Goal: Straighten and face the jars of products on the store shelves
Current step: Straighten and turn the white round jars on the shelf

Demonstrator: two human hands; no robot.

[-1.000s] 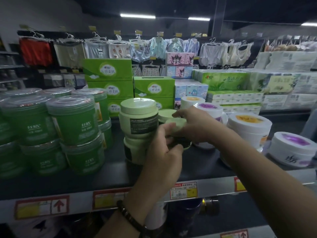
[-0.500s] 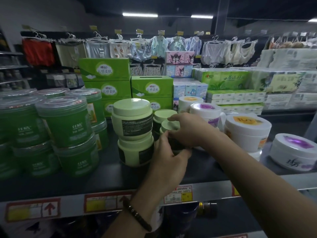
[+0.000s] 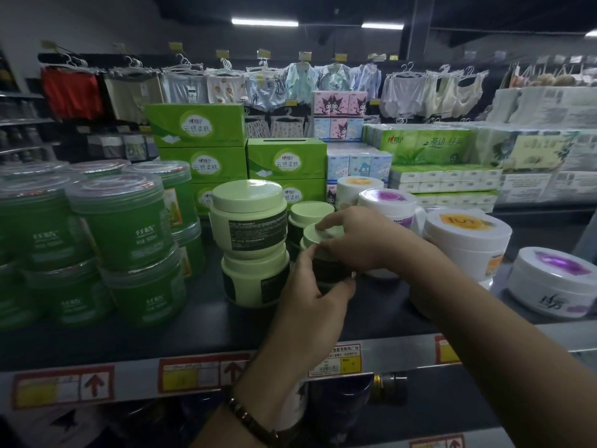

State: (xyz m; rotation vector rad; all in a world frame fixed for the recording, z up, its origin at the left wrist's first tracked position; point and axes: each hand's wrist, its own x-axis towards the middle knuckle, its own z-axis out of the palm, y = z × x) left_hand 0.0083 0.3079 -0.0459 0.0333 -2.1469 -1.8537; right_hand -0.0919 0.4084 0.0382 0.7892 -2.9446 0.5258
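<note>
Both hands hold a small round jar (image 3: 324,235), smooth pale-green lid over a dark body, mid-shelf (image 3: 161,337); the left hand (image 3: 310,295) curls round its side; the right hand (image 3: 358,240) seemingly grips from above, a fingertip on the lid. Stacked matte green tubs (image 3: 250,221) stand just left; glossy white tubs (image 3: 468,237) crowd the right; bare dark surface runs to the front edge.

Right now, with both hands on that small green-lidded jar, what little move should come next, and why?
Probably twist the small jar until its front faces forward. The left hand grips its dark side and the right hand holds its lid, so both are set for turning. The hands hide its label, so how far is unclear.
</note>
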